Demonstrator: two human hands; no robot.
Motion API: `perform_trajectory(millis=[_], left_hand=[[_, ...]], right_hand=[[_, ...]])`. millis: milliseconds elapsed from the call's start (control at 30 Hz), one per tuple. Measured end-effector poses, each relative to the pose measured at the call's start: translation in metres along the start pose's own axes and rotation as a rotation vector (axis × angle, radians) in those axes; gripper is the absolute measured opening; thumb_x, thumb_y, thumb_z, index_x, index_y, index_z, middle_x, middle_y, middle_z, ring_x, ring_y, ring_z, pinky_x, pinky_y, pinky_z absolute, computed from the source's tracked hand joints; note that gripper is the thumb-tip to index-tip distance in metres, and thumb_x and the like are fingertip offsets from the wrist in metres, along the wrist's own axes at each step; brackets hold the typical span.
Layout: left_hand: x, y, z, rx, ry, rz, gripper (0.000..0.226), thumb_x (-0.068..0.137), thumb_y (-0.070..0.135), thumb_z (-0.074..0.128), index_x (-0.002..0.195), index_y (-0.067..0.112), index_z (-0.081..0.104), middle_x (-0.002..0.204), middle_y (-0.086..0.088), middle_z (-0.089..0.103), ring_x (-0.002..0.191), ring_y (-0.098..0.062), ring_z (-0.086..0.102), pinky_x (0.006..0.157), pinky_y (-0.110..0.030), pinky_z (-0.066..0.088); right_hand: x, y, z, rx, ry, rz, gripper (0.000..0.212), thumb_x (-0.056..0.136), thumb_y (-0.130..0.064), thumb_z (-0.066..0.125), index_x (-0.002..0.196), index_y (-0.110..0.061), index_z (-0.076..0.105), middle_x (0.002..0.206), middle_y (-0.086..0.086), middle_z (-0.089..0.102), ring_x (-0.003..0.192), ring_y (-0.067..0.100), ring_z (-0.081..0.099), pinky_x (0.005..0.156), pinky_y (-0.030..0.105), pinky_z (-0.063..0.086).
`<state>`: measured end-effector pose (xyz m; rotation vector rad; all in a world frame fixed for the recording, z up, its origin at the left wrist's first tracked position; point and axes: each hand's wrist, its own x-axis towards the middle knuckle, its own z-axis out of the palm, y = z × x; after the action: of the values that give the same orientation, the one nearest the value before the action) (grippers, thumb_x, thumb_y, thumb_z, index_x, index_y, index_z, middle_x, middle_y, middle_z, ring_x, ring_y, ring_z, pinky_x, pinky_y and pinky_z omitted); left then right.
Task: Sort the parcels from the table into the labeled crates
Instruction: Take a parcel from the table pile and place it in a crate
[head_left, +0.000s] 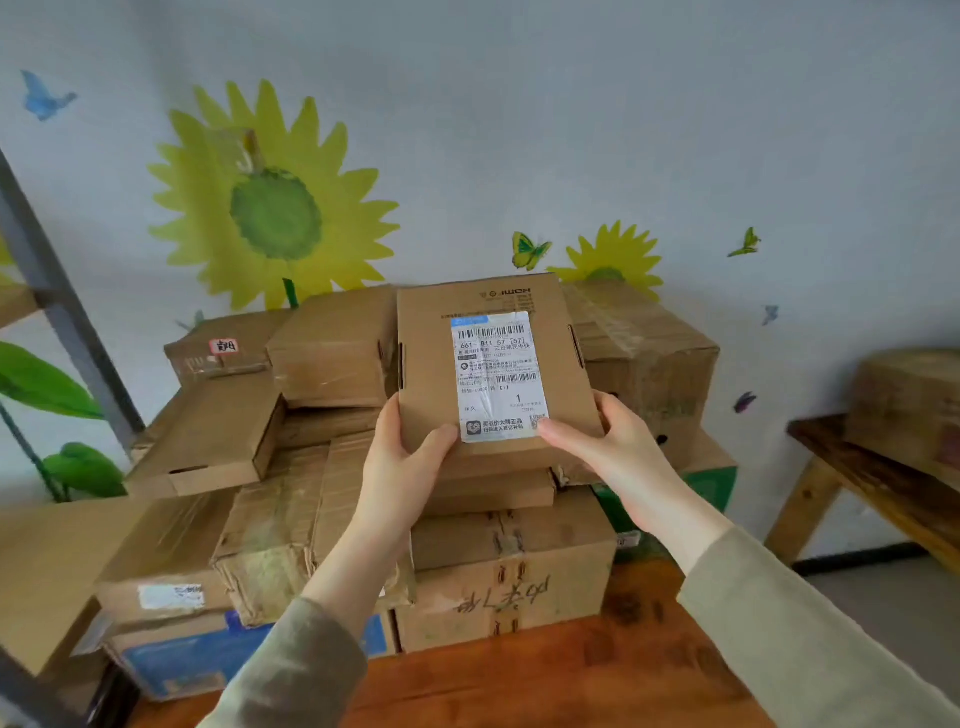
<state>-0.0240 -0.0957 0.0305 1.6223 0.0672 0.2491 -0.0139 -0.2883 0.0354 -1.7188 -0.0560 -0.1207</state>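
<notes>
Flat cardboard parcel (493, 364) held up over box pile (332, 353) on tabletop (597, 675). Left hand (400, 447) grips its 7 o'clock corner, right hand (613, 436) its 5 o'clock corner, fingers (609, 404) curled behind. Right thumb overlaps shipping label (496, 374): slide clear, read code, then choose crate; none visible.

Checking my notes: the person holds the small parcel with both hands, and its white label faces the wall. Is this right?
No: in the head view the white label faces the camera. The left hand and right hand do hold the small parcel.
</notes>
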Motion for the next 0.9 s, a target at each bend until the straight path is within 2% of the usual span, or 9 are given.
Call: perform_trajectory(millis=[167,233,333,400,500,600,667,767,900], left_hand=[[-0.031,-0.001,-0.004,-0.009,-0.191,0.018,0.046,0.089,0.021,0.062,0.130,0.031,0.043,0.115,0.013,0.058,0.106,-0.008,0.056,0.095,-0.030,0.046],[-0.043,-0.007,0.001,-0.002,-0.274,0.003,0.052,0.089,0.023,0.062,0.135,0.030,0.041,0.119,0.011,0.058,0.108,-0.009,0.056,0.095,-0.033,0.048],[-0.063,-0.018,0.018,-0.005,-0.397,-0.021,0.056,0.088,0.023,0.062,0.140,0.028,0.039,0.125,0.007,0.057,0.112,-0.012,0.056,0.096,-0.036,0.048],[-0.082,-0.026,0.039,-0.023,-0.504,-0.042,0.053,0.088,0.021,0.063,0.137,0.027,0.042,0.125,0.007,0.058,0.113,-0.011,0.055,0.097,-0.033,0.046],[-0.113,-0.032,0.077,-0.016,-0.649,-0.073,0.055,0.088,0.021,0.063,0.138,0.026,0.041,0.127,0.008,0.056,0.112,-0.011,0.054,0.093,-0.027,0.045],[-0.141,-0.034,0.116,0.002,-0.779,-0.125,0.063,0.089,0.026,0.062,0.144,0.026,0.033,0.131,0.007,0.053,0.115,-0.014,0.053,0.091,-0.030,0.046],[-0.165,-0.033,0.145,0.019,-0.871,-0.135,0.062,0.089,0.026,0.062,0.144,0.026,0.032,0.128,0.007,0.053,0.114,-0.015,0.053,0.096,-0.034,0.046],[-0.201,-0.031,0.185,0.043,-0.974,-0.103,0.052,0.089,0.025,0.062,0.136,0.028,0.039,0.117,0.009,0.057,0.108,-0.011,0.055,0.095,-0.030,0.046],[-0.249,-0.031,0.241,0.062,-1.099,-0.089,0.053,0.090,0.028,0.061,0.137,0.028,0.037,0.114,0.013,0.056,0.103,-0.004,0.054,0.086,-0.021,0.047]], right_hand=[[-0.062,0.008,-0.004,-0.015,0.185,0.048,0.062,0.076,-0.034,0.075,0.130,-0.022,0.048,0.112,-0.012,0.063,0.099,0.002,0.059,0.077,0.019,0.049],[-0.091,0.015,-0.008,-0.014,0.272,0.085,0.064,0.075,-0.035,0.075,0.131,-0.022,0.048,0.115,-0.010,0.063,0.103,0.004,0.058,0.082,0.021,0.051],[-0.134,0.024,-0.021,-0.030,0.397,0.134,0.058,0.077,-0.035,0.074,0.128,-0.025,0.048,0.113,-0.013,0.062,0.103,0.002,0.058,0.074,0.014,0.050],[-0.166,0.029,-0.037,-0.047,0.496,0.178,0.055,0.078,-0.034,0.074,0.125,-0.027,0.047,0.110,-0.015,0.061,0.098,-0.003,0.057,0.065,0.008,0.049],[-0.211,0.037,-0.067,-0.058,0.637,0.239,0.056,0.077,-0.033,0.074,0.125,-0.022,0.048,0.111,-0.013,0.063,0.098,0.000,0.059,0.068,0.013,0.049],[-0.250,0.043,-0.097,-0.060,0.745,0.294,0.055,0.077,-0.032,0.074,0.126,-0.021,0.049,0.115,-0.010,0.063,0.100,0.001,0.059,0.068,0.013,0.047],[-0.279,0.046,-0.119,-0.052,0.837,0.332,0.056,0.077,-0.033,0.074,0.126,-0.019,0.050,0.115,-0.010,0.063,0.100,0.002,0.059,0.067,0.013,0.046],[-0.318,0.054,-0.152,-0.020,0.912,0.362,0.061,0.075,-0.033,0.075,0.128,-0.019,0.050,0.113,-0.008,0.065,0.102,0.009,0.061,0.078,0.020,0.050],[-0.366,0.061,-0.199,-0.020,1.020,0.390,0.057,0.073,-0.036,0.075,0.124,-0.024,0.052,0.107,-0.011,0.065,0.098,0.007,0.062,0.084,0.028,0.053]])
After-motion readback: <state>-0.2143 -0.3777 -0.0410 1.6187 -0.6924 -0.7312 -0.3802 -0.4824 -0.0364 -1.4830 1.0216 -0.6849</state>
